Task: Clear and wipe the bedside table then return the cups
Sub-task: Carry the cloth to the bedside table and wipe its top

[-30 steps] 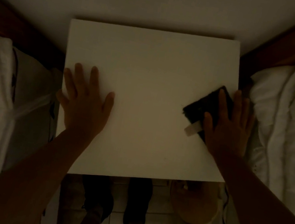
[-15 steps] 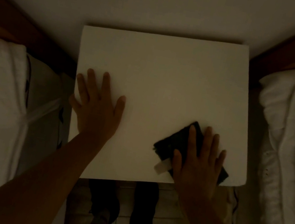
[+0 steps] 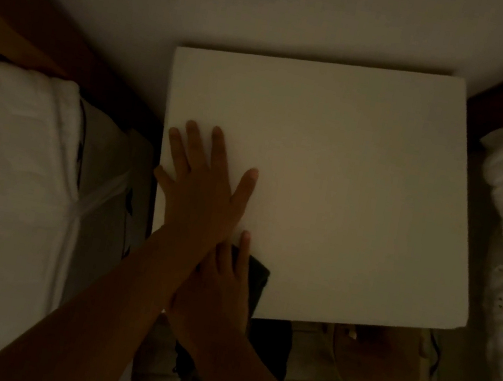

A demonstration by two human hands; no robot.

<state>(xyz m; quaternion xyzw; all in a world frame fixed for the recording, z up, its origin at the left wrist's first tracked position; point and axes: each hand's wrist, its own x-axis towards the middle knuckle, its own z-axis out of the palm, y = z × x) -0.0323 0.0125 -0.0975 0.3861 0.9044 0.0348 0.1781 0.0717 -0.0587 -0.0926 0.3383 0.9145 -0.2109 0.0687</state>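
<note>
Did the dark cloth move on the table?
Yes. The dark cloth slid left along the table's near edge, from its right side to beside the left hand.

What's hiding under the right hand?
A dark cloth lies under the right hand, at the front edge of the white table. Only the cloth's right side shows; the hand covers the rest.

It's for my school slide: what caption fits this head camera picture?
Left hand flat on the white bedside table while the right hand presses a dark cloth at its near edge.
</note>
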